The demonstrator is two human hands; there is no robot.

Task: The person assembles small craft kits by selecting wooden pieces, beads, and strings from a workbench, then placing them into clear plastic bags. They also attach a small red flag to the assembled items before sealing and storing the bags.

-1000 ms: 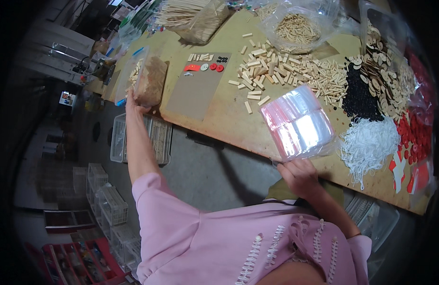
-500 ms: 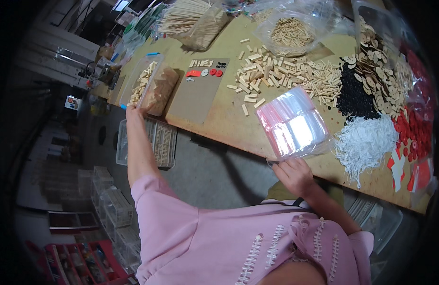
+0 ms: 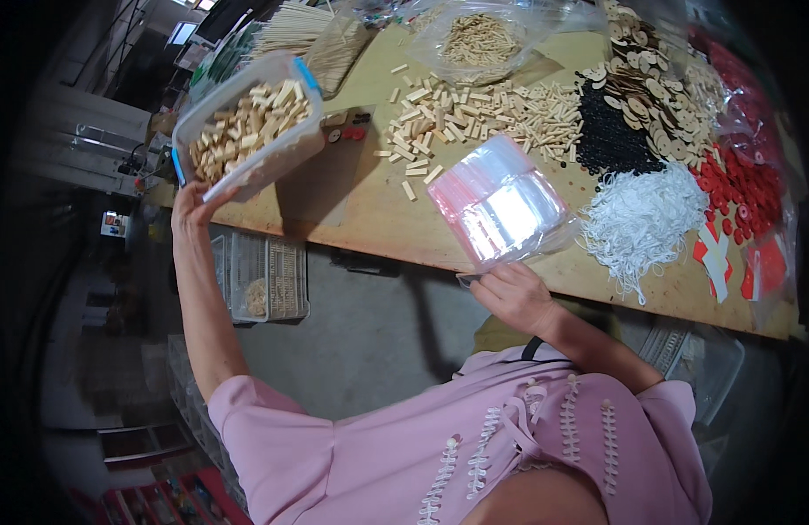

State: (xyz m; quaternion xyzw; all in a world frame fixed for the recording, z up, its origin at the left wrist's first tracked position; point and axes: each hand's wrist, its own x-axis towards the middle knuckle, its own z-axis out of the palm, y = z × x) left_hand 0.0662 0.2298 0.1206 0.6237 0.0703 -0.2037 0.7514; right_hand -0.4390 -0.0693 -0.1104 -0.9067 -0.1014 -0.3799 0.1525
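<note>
My left hand point(image 3: 200, 206) grips the near corner of a clear plastic box point(image 3: 286, 150) with blue clips. Raised and tilted above the table's left end, the box holds many small wooden blocks point(image 3: 251, 122). Under and beside it lies a grey-brown board point(image 3: 321, 197), partly covered, with red and black round pieces at its top. At the table's front edge my right hand point(image 3: 514, 297) is closed, pinching the edge of a clear plastic bag point(image 3: 467, 279). Just beyond that hand lies a pack of clear zip bags point(image 3: 501, 203) with red strips. The right fingertips are partly hidden.
Loose wooden blocks point(image 3: 448, 114) spread over the table point(image 3: 378, 236). To the right are black beads point(image 3: 619, 131), wooden discs point(image 3: 654, 105), white elastic cords point(image 3: 645, 219) and red pieces point(image 3: 746, 197). Wooden sticks point(image 3: 286, 31) lie at the back. A basket point(image 3: 277, 284) stands below the left edge.
My left hand has lifted the box of wooden blocks off the table and tilted it. My right hand stays by the pack of bags. The whole view has shifted a little.
</note>
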